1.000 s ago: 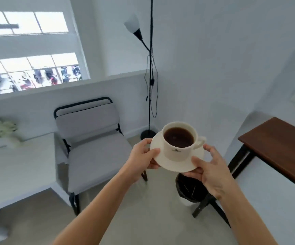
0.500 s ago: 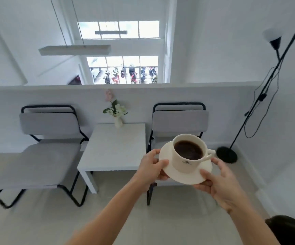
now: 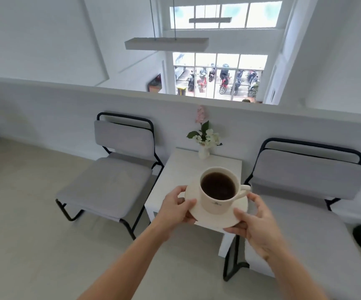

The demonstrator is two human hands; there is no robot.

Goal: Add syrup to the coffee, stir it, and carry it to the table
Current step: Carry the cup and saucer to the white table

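Both hands carry the saucer level in the air, in front of the near edge of the small white table. The left hand pinches the saucer's left rim, thumb on top; the right hand grips its right rim the same way, which likely keeps the drink from spilling. The cream cup stands upright on the saucer, nearly full of dark coffee, handle pointing right. A vase of flowers sits at the table's far edge.
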